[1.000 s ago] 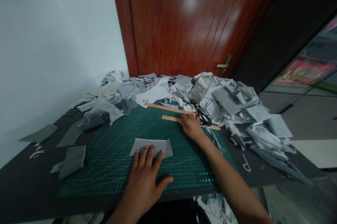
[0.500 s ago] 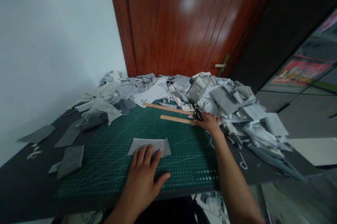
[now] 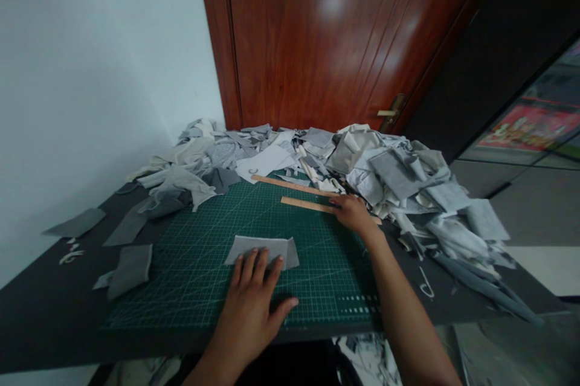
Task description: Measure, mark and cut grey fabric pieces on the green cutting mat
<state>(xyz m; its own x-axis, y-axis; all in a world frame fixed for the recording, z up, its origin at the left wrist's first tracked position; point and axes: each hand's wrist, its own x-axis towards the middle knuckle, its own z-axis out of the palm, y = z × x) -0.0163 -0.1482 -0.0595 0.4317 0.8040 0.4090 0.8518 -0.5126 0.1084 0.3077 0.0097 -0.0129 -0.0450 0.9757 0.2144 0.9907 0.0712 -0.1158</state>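
My left hand (image 3: 254,298) lies flat with its fingers spread, its fingertips pressing on a grey fabric piece (image 3: 263,246) on the green cutting mat (image 3: 203,289). The piece's right end shows a crease. Farther right, my right hand (image 3: 353,214) reaches over two wooden rulers, its fingers curled down. The lower ruler (image 3: 304,203) passes beneath this hand and its end shows on the other side. The upper ruler (image 3: 290,185) runs toward the fingertips. What the curled fingers hold is hidden.
Fabric scraps (image 3: 399,174) are heaped along the back and right of the dark table (image 3: 58,319). A white paper sheet (image 3: 265,160) lies among them. Grey pieces (image 3: 131,271) rest at the left. Behind stand a wooden door (image 3: 308,41) and a white wall (image 3: 90,72).
My right hand has shifted slightly left and down over the lower ruler, and a dark object seen by its fingers is now hidden. My left hand stays on the fabric piece. The view has shifted slightly.
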